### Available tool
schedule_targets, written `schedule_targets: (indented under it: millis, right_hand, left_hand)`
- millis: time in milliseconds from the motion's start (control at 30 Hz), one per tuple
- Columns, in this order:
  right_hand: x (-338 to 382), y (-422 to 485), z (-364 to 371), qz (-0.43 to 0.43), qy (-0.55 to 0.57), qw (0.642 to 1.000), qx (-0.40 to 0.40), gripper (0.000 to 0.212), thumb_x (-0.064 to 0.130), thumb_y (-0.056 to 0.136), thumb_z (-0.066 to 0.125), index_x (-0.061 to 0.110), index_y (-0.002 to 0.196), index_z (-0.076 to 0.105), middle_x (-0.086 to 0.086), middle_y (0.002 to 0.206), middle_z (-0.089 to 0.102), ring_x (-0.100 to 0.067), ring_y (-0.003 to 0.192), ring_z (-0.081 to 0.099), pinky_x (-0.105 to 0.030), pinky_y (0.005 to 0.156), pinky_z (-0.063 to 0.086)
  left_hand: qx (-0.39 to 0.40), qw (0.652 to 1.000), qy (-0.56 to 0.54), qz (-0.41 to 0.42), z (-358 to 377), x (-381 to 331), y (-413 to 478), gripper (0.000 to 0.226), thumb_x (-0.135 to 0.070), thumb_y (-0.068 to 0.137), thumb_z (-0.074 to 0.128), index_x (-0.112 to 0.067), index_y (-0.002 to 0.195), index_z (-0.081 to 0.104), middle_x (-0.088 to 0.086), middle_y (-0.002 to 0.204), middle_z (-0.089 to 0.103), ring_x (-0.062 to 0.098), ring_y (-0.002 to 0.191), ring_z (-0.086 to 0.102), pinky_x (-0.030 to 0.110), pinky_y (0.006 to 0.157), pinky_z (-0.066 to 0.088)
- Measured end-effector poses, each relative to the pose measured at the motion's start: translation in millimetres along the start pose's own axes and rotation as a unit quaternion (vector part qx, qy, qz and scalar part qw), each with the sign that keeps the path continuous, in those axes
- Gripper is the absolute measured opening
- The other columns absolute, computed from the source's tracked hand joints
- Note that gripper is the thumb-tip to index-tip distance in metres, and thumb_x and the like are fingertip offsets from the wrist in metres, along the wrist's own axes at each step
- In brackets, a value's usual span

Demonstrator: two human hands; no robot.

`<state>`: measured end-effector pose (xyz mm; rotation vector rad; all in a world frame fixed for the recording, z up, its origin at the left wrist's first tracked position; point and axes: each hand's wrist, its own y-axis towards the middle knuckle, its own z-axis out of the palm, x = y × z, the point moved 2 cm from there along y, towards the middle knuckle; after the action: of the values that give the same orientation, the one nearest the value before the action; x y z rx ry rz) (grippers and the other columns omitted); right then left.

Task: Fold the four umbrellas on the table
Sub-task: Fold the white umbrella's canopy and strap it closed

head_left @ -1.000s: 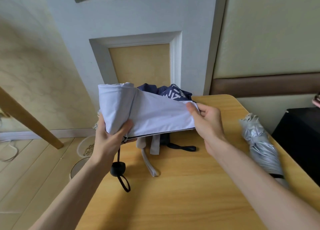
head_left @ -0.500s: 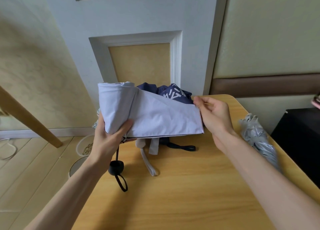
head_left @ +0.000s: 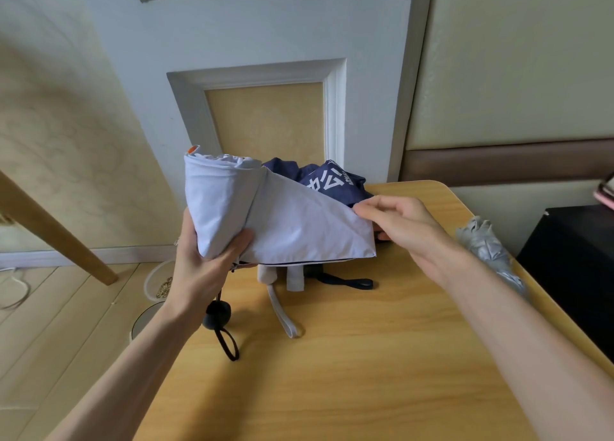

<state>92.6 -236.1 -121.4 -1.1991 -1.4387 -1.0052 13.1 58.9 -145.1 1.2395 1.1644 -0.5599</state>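
The left hand (head_left: 206,268) curls round the rolled, tube-like end of a pale lilac umbrella (head_left: 265,221) held above the smooth yellow wooden surface (head_left: 332,374), and a round black knob (head_left: 216,314) with a cord loop hangs below it. The thin, faintly creased flap stretches to the right hand (head_left: 398,221), which seems to pinch its corner. Behind lies a crumpled navy umbrella (head_left: 329,183) with white lettering. At the far right is a crinkled silver umbrella (head_left: 488,244).

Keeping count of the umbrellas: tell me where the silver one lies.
In the head view the silver umbrella lies along the table's right edge, beside the black cabinet, right of the right hand that pinches the pale umbrella.
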Motion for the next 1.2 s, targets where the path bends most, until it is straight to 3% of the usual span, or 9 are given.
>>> schedule_targets:
  millis: [167, 367, 567, 700, 800, 900, 1000, 1100, 1200]
  right_hand:
    - [12, -5, -18, -0.041, -0.033, 0.989, 0.135, 0.022, 0.016, 0.103, 0.064, 0.020, 0.120, 0.079, 0.005, 0.116, 0.079, -0.011, 0.111, 0.072, -0.024, 0.096, 0.054]
    - [5, -2, -24, -0.073, -0.028, 0.988, 0.135, 0.025, 0.022, 0.087, 0.080, 0.013, 0.111, 0.079, -0.007, 0.108, 0.080, -0.011, 0.102, 0.073, -0.012, 0.086, 0.052]
    - [4, -2, -19, -0.086, -0.075, 0.973, 0.200, 0.021, 0.022, 0.101, 0.068, 0.011, 0.114, 0.079, 0.003, 0.114, 0.079, -0.008, 0.110, 0.071, -0.018, 0.097, 0.050]
    - [6, -8, -12, -0.075, 0.016, 0.972, 0.223, 0.029, 0.028, 0.101, 0.061, 0.007, 0.114, 0.075, -0.001, 0.115, 0.077, -0.010, 0.106, 0.069, -0.016, 0.090, 0.050]
    - [10, -15, -4, -0.022, 0.063, 0.962, 0.263, 0.042, 0.035, 0.096, 0.058, 0.005, 0.121, 0.073, -0.003, 0.123, 0.077, -0.012, 0.111, 0.072, -0.017, 0.089, 0.053]
    - [11, -15, -2, -0.012, -0.040, 0.955, 0.295, 0.042, 0.041, 0.097, 0.060, 0.010, 0.119, 0.076, 0.001, 0.123, 0.078, -0.011, 0.114, 0.071, -0.021, 0.096, 0.050]
    - [5, -9, -7, -0.025, -0.184, 0.941, 0.282, 0.044, 0.059, 0.098, 0.063, 0.021, 0.112, 0.080, -0.001, 0.120, 0.077, -0.021, 0.112, 0.070, -0.040, 0.107, 0.051]
    - [0, -4, -11, 0.006, -0.183, 0.956, 0.228, 0.045, 0.054, 0.106, 0.050, 0.021, 0.102, 0.080, 0.006, 0.101, 0.079, -0.010, 0.080, 0.066, -0.035, 0.080, 0.050]
    - [-3, 2, -17, -0.004, -0.180, 0.967, 0.178, 0.022, 0.028, 0.108, 0.058, 0.021, 0.109, 0.079, 0.007, 0.100, 0.081, -0.009, 0.083, 0.068, -0.024, 0.071, 0.049]
  left_hand:
    - [-0.009, 0.999, -0.014, -0.031, -8, 5, 6, 0.068, -0.032, 0.085, 0.081, -0.035, 0.147, 0.050, -0.009, 0.136, 0.065, 0.019, 0.127, 0.063, 0.052, 0.095, 0.061]
    - [0.024, 0.997, -0.025, -0.070, -7, 9, 6, 0.068, -0.036, 0.084, 0.083, -0.036, 0.145, 0.054, -0.006, 0.135, 0.066, 0.021, 0.124, 0.066, 0.056, 0.096, 0.061]
    - [0.030, 0.996, -0.034, -0.079, -5, 6, 5, 0.067, -0.035, 0.083, 0.082, -0.034, 0.144, 0.055, -0.007, 0.132, 0.068, 0.018, 0.121, 0.068, 0.038, 0.087, 0.064]
    - [0.028, 0.994, -0.049, -0.096, -5, 7, 6, 0.067, -0.034, 0.083, 0.084, -0.032, 0.144, 0.056, -0.006, 0.131, 0.069, 0.022, 0.120, 0.069, 0.051, 0.092, 0.063]
    - [0.026, 0.994, -0.053, -0.088, -3, 5, 6, 0.066, -0.029, 0.087, 0.087, -0.031, 0.145, 0.056, -0.007, 0.131, 0.070, 0.017, 0.118, 0.069, 0.033, 0.084, 0.064]
    - [0.029, 0.995, -0.049, -0.076, -3, 4, 5, 0.064, -0.025, 0.089, 0.085, -0.031, 0.145, 0.055, -0.008, 0.132, 0.069, 0.012, 0.119, 0.068, 0.021, 0.081, 0.059]
    - [0.029, 0.996, -0.041, -0.071, -3, 3, 6, 0.062, -0.023, 0.090, 0.081, -0.032, 0.145, 0.055, -0.013, 0.132, 0.069, 0.008, 0.120, 0.067, 0.019, 0.083, 0.058]
    - [0.033, 0.996, -0.036, -0.068, -2, 2, 5, 0.061, -0.023, 0.090, 0.080, -0.032, 0.145, 0.055, -0.013, 0.133, 0.068, 0.007, 0.121, 0.066, 0.018, 0.084, 0.057]
    - [0.029, 0.996, -0.036, -0.070, -2, 2, 4, 0.060, -0.020, 0.091, 0.080, -0.032, 0.145, 0.056, -0.013, 0.132, 0.068, 0.005, 0.118, 0.066, 0.015, 0.082, 0.057]
